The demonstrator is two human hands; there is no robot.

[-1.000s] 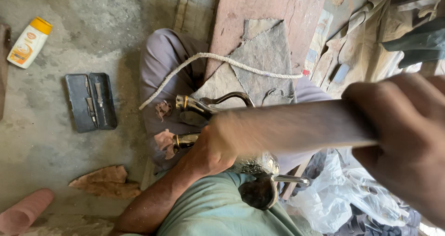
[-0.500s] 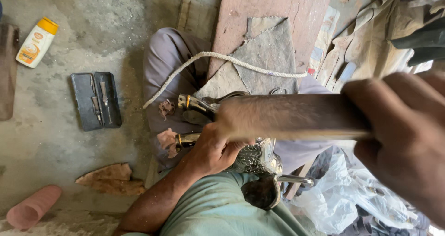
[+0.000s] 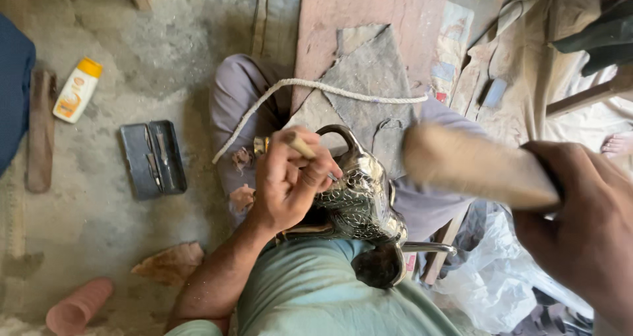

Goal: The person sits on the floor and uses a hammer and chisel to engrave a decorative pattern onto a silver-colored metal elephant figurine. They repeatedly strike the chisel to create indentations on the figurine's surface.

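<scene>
My left hand (image 3: 290,181) grips a thin chisel with a wooden top (image 3: 302,146), its tip set against a shiny engraved metal vessel (image 3: 359,197) that rests in my lap. The vessel has a curved handle at its far side. My right hand (image 3: 587,230) is closed on a thick wooden mallet (image 3: 471,164), raised and blurred to the right of the vessel. A white rope (image 3: 316,89) runs across my knees over a grey cloth (image 3: 369,79).
An open grey tool case (image 3: 153,158) and a white bottle with a yellow cap (image 3: 77,90) lie on the concrete floor at left. A pink cup (image 3: 79,307) lies at lower left. A reddish board (image 3: 369,13) extends ahead; white plastic bag (image 3: 494,276) at right.
The mallet has swung up and to the right, uncovering the vessel and my left hand. My left hand now shows on the chisel against the vessel.
</scene>
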